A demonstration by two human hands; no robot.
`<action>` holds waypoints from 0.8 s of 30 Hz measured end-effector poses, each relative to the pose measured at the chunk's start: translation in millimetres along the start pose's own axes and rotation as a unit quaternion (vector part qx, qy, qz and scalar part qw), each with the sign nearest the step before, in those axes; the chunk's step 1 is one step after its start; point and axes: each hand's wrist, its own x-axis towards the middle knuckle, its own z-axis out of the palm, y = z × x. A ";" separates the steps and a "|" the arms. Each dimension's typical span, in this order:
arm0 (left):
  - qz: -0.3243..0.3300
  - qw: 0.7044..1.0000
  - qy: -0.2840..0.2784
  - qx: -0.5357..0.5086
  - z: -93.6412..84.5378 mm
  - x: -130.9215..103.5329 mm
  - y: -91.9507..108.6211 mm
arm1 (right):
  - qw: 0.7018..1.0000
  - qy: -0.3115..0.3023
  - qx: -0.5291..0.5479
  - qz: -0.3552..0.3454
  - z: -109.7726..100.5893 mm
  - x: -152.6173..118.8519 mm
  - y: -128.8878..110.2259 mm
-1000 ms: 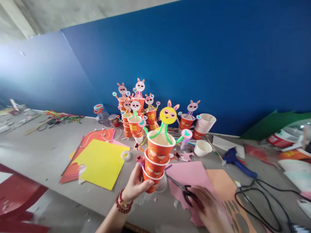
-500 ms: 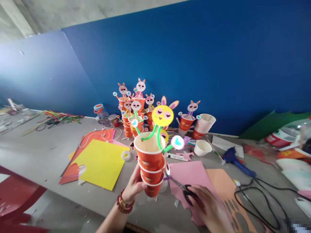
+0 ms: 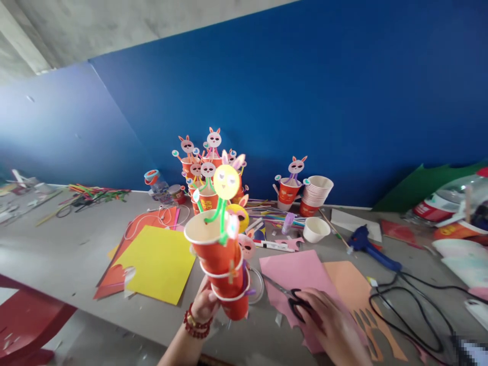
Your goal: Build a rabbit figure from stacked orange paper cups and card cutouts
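Observation:
My left hand (image 3: 206, 302) grips a leaning stack of red paper cups (image 3: 219, 256) near its base. From the top cup rises a yellow rabbit face (image 3: 227, 181) on green pipe-cleaner limbs; more rabbit faces stick out at the stack's right side. My right hand (image 3: 324, 323) is closed over the black handles of a pair of scissors (image 3: 293, 300). The blades point away to the left, across pink paper (image 3: 305, 269) with a ragged cut edge. Some of the right fingers are hidden by the hand itself.
Behind stand finished rabbit cups (image 3: 208, 195), another rabbit cup (image 3: 288, 193), and a tall cup stack (image 3: 318, 190). Yellow paper (image 3: 160, 259) lies left. Rightward are a white cup (image 3: 316, 230), a blue glue gun (image 3: 373, 249) with a black cord, orange paper (image 3: 343, 277) and a bottle (image 3: 442, 203).
The cup stack in my left hand has moved left and tilted, turning so its right-side rabbit faces show more. My right hand has stayed at the scissors.

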 end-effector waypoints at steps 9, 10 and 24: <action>0.069 0.986 0.006 0.154 25.9 9.1 12.7 | 1.000 -0.009 0.006 0.004 0.6 0.5 1.4; 0.068 0.986 0.000 0.156 26.2 9.0 12.5 | 1.000 -0.010 0.006 0.003 0.4 0.5 1.2; 0.029 0.982 0.186 0.010 -12.3 -4.9 6.0 | 0.999 -0.034 -0.022 0.030 1.7 -3.0 -3.3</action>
